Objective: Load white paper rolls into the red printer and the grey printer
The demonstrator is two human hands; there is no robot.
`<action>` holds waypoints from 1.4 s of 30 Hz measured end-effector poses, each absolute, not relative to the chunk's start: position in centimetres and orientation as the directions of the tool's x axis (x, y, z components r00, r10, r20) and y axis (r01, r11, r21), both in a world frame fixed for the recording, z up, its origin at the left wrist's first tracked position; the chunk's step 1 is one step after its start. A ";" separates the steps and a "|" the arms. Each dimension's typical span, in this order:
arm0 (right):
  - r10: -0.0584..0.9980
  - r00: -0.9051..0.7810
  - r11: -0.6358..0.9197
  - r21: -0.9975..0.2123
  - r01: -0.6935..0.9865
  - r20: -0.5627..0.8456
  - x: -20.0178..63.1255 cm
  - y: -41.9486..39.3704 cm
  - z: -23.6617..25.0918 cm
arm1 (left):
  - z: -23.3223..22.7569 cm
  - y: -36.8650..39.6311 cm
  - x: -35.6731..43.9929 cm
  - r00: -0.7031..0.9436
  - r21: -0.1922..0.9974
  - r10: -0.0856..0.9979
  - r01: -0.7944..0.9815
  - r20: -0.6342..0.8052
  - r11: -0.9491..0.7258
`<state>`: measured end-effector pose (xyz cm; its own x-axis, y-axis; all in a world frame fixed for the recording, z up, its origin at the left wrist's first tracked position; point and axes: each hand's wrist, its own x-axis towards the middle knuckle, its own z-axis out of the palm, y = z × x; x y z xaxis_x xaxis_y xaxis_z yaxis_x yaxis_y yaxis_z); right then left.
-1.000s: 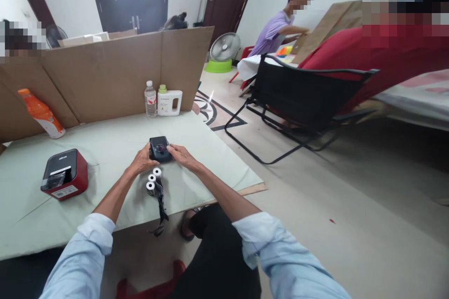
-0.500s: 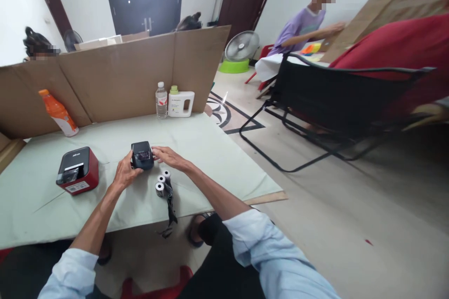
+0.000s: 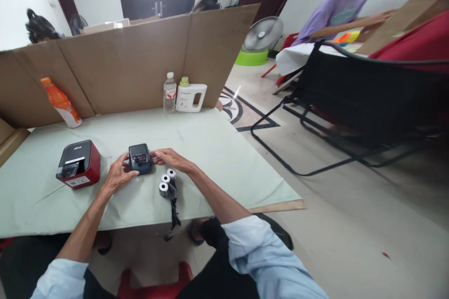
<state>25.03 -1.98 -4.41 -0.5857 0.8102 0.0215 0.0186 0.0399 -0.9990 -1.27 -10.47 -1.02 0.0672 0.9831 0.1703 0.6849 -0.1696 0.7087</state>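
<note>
The small dark printer (image 3: 140, 158) sits on the pale green table cover (image 3: 217, 149), near the front middle, with a hand at each side; the left hand (image 3: 117, 175) cups its left edge with the thumb against the casing, fingers spread and not clamped, and the right hand (image 3: 171, 159) lies with its fingertips touching the right edge, fingers loosely together, not closed around anything; so the printer rests on the cover rather than being lifted.

Judging from this, the risk lies just beside the right wrist; three paper rolls (image 3: 166, 182) stand close together near the table's front edge, and a dark strap (image 3: 173, 210) trails from them over the edge toward the floor; a sweep of the right forearm could knock the rolls off, or a knee could catch the strap and drag them down; a push on the printer from one side only could also slide it on the smooth cover.

As for containers; the clear water bottle (image 3: 170, 93) looks largely full and capped; the white jug (image 3: 190, 97) with a green cap hides its contents; the orange drink bottle (image 3: 61, 103) leans against the cardboard screen (image 3: 133, 60) and shows orange liquid; the red label printer (image 3: 78, 164) stands well left, its inside not visible.
</note>
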 end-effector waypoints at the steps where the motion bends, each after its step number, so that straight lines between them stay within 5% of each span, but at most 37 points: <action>1: 0.816 -0.578 0.044 -0.999 0.022 0.023 25.0 -2.0 -4.5 | -1.0 -10.2 -1.6 0.070 0.712 0.982 0.680 0.177 -0.177; 10: 0.835 -0.548 0.119 -0.990 0.081 0.056 24.6 -2.5 -4.9 | -1.3 -7.9 -2.5 0.101 0.745 0.967 0.620 0.235 -0.246; 24: 0.836 -0.549 0.013 -0.999 0.034 -0.008 24.7 -2.9 -4.6 | -1.0 -9.6 -1.9 0.244 0.516 0.936 0.784 0.254 -0.344; 36: 0.830 -0.555 -0.070 -0.998 -0.006 -0.055 24.7 -2.7 -4.9 | -1.4 -9.0 -2.6 0.176 0.702 0.963 0.659 0.203 -0.269; 42: 0.824 -0.553 -0.207 -0.974 -0.093 -0.123 24.6 -2.1 -4.9 | -2.5 -7.1 -2.5 -0.078 0.908 0.996 0.420 0.049 -0.012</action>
